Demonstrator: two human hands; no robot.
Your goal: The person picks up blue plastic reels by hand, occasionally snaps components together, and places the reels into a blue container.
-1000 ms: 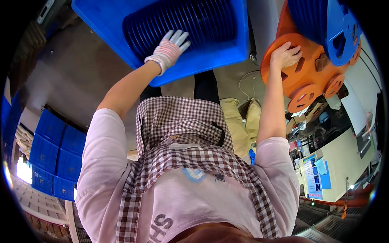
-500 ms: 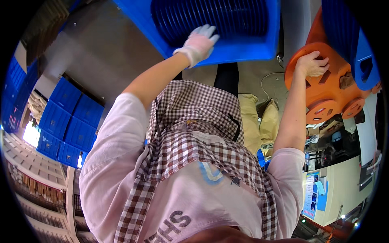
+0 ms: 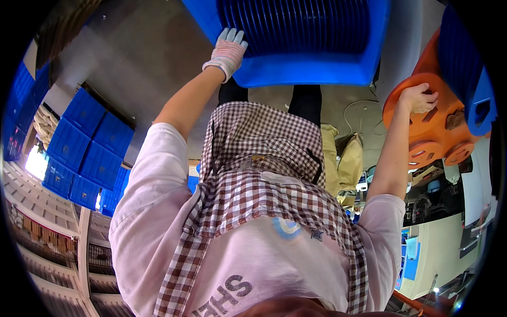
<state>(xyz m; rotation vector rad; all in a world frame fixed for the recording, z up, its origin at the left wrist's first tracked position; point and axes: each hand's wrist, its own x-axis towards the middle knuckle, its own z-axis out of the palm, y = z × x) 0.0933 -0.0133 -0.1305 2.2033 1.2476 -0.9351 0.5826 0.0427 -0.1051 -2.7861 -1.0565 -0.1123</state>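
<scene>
My left hand (image 3: 227,52), in a pale glove with pink stripes, lies at the left wall of a blue bin (image 3: 311,76), fingers stretched out. Inside that bin sits a row of dark blue ribbed discs (image 3: 296,26), packed side by side. On the right, my bare right hand (image 3: 420,99) curls its fingers at the slots of an orange round plate (image 3: 404,113); the fingertips are partly hidden. Smaller slotted orange wheels (image 3: 424,152) show below it.
Blue ribbed pieces (image 3: 460,53) stand beyond the orange plate at far right. Paper sacks (image 3: 349,164) and a thin cable (image 3: 346,113) lie on the floor. Stacked blue crates (image 3: 87,142) rise at left. A pale cabinet (image 3: 443,253) stands at lower right.
My left hand has moved left, from over the discs to the bin's left wall. The bin and the orange plate appear shifted right in view; my right hand stays on the plate.
</scene>
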